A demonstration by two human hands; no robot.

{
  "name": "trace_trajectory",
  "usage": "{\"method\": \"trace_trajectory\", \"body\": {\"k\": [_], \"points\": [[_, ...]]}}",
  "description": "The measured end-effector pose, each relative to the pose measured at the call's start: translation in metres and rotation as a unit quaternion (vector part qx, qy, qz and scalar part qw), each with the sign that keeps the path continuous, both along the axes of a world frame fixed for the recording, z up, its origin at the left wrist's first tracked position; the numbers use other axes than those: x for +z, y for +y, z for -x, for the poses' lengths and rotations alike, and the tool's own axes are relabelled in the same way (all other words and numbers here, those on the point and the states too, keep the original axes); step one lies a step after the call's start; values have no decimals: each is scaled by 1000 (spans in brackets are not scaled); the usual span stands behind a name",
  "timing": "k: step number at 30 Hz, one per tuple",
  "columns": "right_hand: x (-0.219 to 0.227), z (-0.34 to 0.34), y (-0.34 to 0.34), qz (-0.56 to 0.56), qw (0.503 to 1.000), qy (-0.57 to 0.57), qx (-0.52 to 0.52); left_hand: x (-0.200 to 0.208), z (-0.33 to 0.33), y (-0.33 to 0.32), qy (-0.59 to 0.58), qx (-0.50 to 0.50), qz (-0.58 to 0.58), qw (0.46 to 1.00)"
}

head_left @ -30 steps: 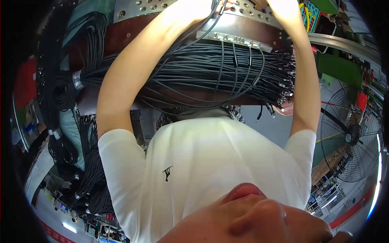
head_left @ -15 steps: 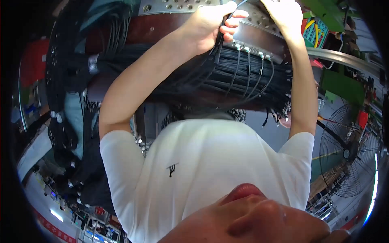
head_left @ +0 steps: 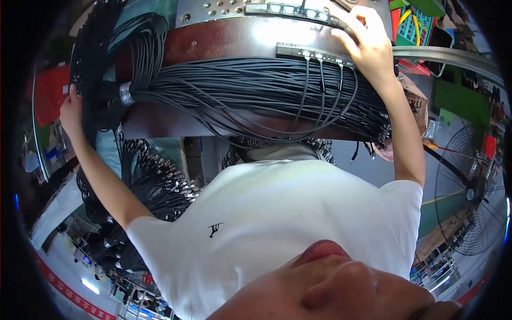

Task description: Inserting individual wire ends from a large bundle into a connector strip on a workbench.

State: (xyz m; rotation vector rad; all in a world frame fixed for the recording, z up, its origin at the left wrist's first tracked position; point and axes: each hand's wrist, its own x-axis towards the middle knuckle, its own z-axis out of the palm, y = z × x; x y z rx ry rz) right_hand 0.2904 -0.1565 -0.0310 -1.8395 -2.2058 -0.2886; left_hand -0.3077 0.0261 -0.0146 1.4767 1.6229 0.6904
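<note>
My left hand (head_left: 71,113) is far out to the left, against a thick hanging bundle of black cables (head_left: 88,58). Most of its fingers are hidden there, so its grip does not show. At the upper right, my right hand (head_left: 373,45) is at the end of a black strip with several bright ports (head_left: 293,9), index finger stretched out and thumb apart. Nearer to me sits a second black strip (head_left: 290,50), with several black cables plugged into it and looping down. Beneath it a wide bundle of black cables (head_left: 229,80) lies across a dark red-brown bench edge (head_left: 213,42).
A silver band (head_left: 126,94) wraps the cable bundle at left. Many cable ends with metal plugs (head_left: 160,181) hang below. A metal plate with round studs (head_left: 213,10) is at the top. On the right are a curved metal rail (head_left: 448,56) and a black fan (head_left: 469,194).
My left hand has left the cable near the top middle and swung far left to the hanging bundle. My right hand has come slightly lower, and both port strips now show more fully.
</note>
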Motion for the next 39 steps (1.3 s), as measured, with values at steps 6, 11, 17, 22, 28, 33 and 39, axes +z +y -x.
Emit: {"method": "trace_trajectory", "body": {"k": [6,11,17,22,28,33,39], "points": [[-14,19,-29,119,955,253,95,30,-273,-117,-142,-336,287,886],[26,38,25,68,964,234,111,0,-374,-173,-408,-268,333,807],[12,20,103,12,942,321,95,16,-385,-85,-522,-210,311,766],[-3,10,115,-33,968,234,87,10,-389,-38,-501,-263,126,815],[-16,-7,126,-86,988,110,70,-18,-351,16,-326,-419,63,845],[5,17,129,25,995,75,-66,-16,-372,19,107,-289,-361,880],[-13,11,129,-101,995,15,-2,-17,-385,24,202,-361,-389,823]]}}
